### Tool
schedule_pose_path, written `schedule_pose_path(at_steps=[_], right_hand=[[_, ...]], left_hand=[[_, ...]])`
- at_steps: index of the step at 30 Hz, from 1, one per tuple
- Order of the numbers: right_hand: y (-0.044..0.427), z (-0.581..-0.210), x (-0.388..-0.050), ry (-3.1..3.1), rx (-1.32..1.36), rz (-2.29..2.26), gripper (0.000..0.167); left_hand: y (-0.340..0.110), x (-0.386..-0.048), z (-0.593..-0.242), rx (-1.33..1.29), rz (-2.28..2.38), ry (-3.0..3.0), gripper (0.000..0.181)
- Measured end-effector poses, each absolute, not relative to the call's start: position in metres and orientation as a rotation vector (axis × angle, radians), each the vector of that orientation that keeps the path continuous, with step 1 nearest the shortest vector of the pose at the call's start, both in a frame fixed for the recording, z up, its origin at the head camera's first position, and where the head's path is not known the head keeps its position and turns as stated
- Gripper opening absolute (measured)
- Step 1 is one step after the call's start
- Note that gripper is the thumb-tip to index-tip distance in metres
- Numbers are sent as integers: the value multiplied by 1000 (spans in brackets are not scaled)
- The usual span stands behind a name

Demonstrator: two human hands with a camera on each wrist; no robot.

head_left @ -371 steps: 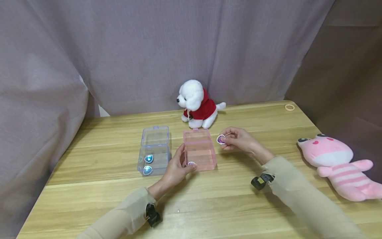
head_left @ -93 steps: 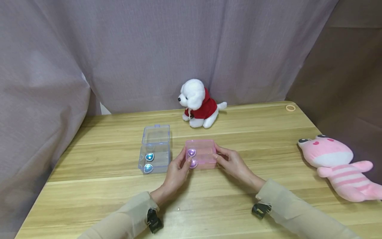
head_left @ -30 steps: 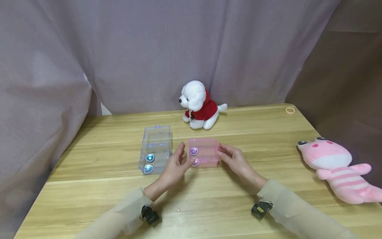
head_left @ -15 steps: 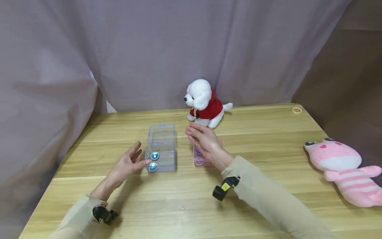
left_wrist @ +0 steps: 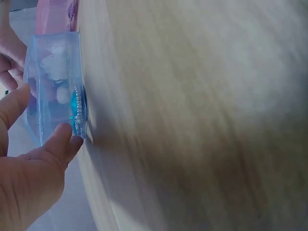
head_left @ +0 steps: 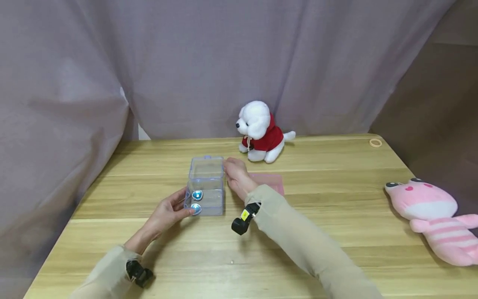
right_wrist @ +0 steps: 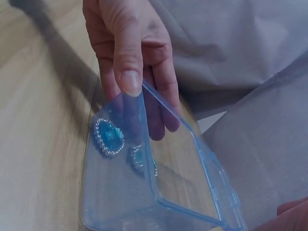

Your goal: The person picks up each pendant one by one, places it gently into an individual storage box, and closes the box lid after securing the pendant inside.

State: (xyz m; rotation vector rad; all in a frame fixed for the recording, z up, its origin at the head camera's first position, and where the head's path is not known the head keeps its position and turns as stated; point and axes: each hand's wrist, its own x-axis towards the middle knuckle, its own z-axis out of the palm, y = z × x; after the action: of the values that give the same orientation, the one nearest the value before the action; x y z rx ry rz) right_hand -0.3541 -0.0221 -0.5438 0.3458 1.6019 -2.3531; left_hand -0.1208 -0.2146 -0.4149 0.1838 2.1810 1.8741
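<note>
A clear blue plastic box (head_left: 209, 203) stands on the table, lid (head_left: 206, 168) tilted back. Inside along its left side lie two blue gems with beaded silvery rims, the farther blue gem (head_left: 197, 195) and the nearer blue gem (head_left: 196, 208). My left hand (head_left: 166, 211) grips the box's left front corner, thumb in front and fingers along the side. Beside the lid's right edge is my right hand (head_left: 236, 173); its fingertips are mostly hidden, so I cannot tell whether they pinch the lid. To the right, partly behind my right forearm, sits a pink plastic box (head_left: 271, 181), its lid down.
A white plush dog (head_left: 257, 128) in a red top sits behind the boxes. A pink striped plush toy (head_left: 429, 211) lies at the table's right edge. Near the back right corner is a tan ring (head_left: 375, 143). A grey curtain (head_left: 209, 70) hangs behind the table.
Earlier, my right hand held a purple gem; later two lay in the pink box and its lid came down. Both hands then left it and moved left to the blue box.
</note>
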Motion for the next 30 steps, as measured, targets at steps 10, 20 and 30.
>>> schedule_pose_path(at_steps=[10,20,30], right_hand=[[-18,-393,-233,2018,58,-2203,45],[-3,-375,-136,2133,-190,-2080,43],[-3,-398,-117,2041,-196,-2171,47]], left_hand=[[-213,-122,-415,172,1887,2195,77],[-211,-121,-415,155,1900,2199,78],[-206,-117,-414,155,1930,2238,81]])
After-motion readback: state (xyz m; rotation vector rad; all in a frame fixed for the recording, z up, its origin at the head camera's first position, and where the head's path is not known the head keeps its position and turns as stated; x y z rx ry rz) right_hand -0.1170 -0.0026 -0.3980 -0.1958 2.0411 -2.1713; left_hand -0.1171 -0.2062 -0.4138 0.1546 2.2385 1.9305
